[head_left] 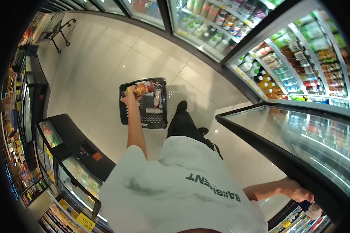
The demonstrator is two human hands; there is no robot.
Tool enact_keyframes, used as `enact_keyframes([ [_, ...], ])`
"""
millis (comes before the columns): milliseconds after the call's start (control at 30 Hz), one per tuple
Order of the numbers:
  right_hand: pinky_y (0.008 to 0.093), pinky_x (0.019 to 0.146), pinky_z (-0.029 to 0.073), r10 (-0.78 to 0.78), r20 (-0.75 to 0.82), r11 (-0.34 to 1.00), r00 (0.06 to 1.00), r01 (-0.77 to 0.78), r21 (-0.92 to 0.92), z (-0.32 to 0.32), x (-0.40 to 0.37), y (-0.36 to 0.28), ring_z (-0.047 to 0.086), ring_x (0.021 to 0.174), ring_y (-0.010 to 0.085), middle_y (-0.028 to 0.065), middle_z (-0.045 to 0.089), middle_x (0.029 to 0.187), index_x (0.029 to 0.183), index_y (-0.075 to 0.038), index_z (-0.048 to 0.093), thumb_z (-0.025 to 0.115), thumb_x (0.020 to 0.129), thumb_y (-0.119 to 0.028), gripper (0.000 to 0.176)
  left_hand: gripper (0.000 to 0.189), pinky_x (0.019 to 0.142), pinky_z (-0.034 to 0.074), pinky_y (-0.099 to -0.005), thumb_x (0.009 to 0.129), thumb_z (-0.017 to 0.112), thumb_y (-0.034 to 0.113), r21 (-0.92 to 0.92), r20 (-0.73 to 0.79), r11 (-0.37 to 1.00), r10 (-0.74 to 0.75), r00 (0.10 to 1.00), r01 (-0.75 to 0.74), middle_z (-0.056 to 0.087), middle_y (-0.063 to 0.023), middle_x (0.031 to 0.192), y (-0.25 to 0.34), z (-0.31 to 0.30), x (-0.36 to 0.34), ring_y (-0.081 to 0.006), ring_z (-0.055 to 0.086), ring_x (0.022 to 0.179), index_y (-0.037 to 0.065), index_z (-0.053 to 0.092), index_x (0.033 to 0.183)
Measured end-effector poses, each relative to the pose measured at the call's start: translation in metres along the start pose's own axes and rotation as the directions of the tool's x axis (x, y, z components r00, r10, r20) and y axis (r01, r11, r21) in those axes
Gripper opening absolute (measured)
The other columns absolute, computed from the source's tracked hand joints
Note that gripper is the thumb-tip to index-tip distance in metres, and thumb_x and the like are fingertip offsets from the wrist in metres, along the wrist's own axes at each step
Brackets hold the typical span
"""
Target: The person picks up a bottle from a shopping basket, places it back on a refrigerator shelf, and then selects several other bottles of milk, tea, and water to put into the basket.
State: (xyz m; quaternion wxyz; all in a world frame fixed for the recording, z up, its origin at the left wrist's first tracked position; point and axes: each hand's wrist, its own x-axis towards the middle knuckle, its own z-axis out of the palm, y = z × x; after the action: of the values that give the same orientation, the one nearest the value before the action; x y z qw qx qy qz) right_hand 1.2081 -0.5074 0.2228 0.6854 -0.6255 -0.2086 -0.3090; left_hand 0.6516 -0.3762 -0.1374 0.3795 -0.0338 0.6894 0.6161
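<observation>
My left hand (131, 97) is closed round a bottle (144, 89) with an orange, brown and red label, held lying sideways over the black shopping basket (124, 116). Inside the basket are a small white and red package (157, 99) and a whitish item (154, 110) whose kind I cannot make out. Off to the right, my right hand (298, 190) is closed on the edge of a glass fridge door (276, 155), which stands swung out. Part of that hand's grip is hidden behind the frame.
The open drinks fridge (311, 54) holds shelves of bottles. More closed glass doors (144, 11) run along the top. Low chest freezers (72, 136) stand on the left. A shopping trolley (58, 33) is at the far left on the tiled floor (101, 58).
</observation>
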Motion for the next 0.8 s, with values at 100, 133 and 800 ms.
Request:
enact_keyframes([
  [100,0.0384,0.069,0.055,-0.115,-0.021,0.993,0.993,0.116,0.035,0.036,-0.013,-0.014,0.06,0.077,0.022,0.016,0.059,0.087,0.084,0.004,0.059,0.046,0.082,-0.065,0.07,0.08,0.064,0.057,-0.0484,0.062,0.079,0.006,0.044,-0.226,0.998,0.049,0.973,-0.04,0.048,-0.0193,0.11,-0.023,0.0,0.028,-0.0333,0.058,0.093,0.004,0.026,0.122],
  [133,0.0384,0.069,0.055,-0.126,0.005,0.992,0.992,0.126,0.024,0.046,-0.021,-0.021,0.06,0.077,0.022,0.016,0.059,0.087,0.084,0.004,0.059,0.046,0.082,-0.065,0.07,0.083,0.065,0.057,-0.0487,0.06,0.079,0.006,0.107,-0.285,0.994,0.02,0.958,0.012,0.048,-0.0187,0.11,-0.034,-0.003,0.037,-0.0332,0.057,0.094,0.005,0.024,0.123],
  [800,0.0217,0.038,0.027,-0.033,0.15,0.946,0.988,0.079,-0.315,0.15,-0.089,-0.075,0.037,0.048,0.0081,0.0017,0.046,0.066,0.075,-0.004,0.044,0.034,0.089,-0.063,0.061,0.025,0.057,0.052,-0.0341,0.081,0.06,0.018,0.779,-0.234,0.526,-0.259,0.937,0.34,0.065,-0.0147,0.081,-0.271,0.003,0.191,-0.0245,0.064,0.069,-0.006,0.063,0.083],
])
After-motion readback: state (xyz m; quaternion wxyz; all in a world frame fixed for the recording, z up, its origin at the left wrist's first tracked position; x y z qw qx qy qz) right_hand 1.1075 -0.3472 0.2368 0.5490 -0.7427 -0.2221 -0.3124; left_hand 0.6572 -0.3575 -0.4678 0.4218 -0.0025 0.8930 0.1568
